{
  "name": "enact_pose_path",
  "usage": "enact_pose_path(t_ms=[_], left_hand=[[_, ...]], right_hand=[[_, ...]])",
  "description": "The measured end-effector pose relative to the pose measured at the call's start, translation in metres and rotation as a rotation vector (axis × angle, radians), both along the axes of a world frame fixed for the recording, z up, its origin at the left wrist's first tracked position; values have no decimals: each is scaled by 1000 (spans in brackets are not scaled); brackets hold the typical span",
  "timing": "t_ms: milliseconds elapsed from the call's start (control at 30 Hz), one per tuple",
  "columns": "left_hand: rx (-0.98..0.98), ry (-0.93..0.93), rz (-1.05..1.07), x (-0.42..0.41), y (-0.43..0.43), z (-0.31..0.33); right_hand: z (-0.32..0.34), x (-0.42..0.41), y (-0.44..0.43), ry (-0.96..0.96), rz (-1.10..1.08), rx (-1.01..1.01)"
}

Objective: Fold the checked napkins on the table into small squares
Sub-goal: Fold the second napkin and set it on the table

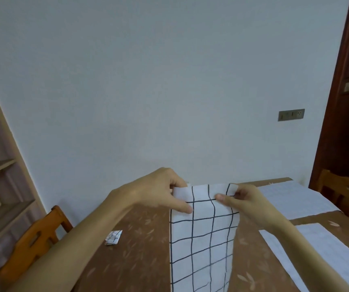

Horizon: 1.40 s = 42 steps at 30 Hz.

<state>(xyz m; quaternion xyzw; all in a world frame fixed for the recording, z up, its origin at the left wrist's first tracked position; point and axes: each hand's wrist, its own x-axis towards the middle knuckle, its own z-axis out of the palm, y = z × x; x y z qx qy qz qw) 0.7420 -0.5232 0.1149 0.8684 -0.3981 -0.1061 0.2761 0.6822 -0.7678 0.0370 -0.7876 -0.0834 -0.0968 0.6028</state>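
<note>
Both hands are raised side by side over the worktop (pixel 140 256), each clamped on a top corner of the same checked napkin (pixel 203 239). The left hand (pixel 165 192) pinches the top left corner, its thumb lying along the near face of the cloth and its curled fingers behind it. The right hand (pixel 243 199) pinches the top right corner in the same way, with its thumb pointing toward the left hand. The top edge of the napkin is stretched between the two hands, and the rest of the white cloth with its black grid hangs straight down below them, toward the person. A small folded napkin (pixel 114 237) lies on the brown, leaf-patterned worktop just to the left of the left forearm. To the right of the right hand a pale cloth (pixel 291 199) lies flat, and a second pale sheet (pixel 327 256) lies flat beside the right forearm. A wooden chair (pixel 36 239) stands left of the left arm, and another chair (pixel 344 192) stands far to the right of the right hand.
</note>
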Motion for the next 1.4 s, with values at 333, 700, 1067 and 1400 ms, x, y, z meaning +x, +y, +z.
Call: enact_pose_path(t_ms=[333,700,1067,1400], left_hand=[[-138,-4,-78,-10,9,10],[-346,-144,165,13,29,-14],[-776,367,322,27,7,-51],[-794,132,316,29,-7,-45]], right_hand=[[-15,21,22,172,283,278],[-4,31,37,-58,-70,418],[12,37,24,-103,41,677],[17,30,4,-213,-75,540]])
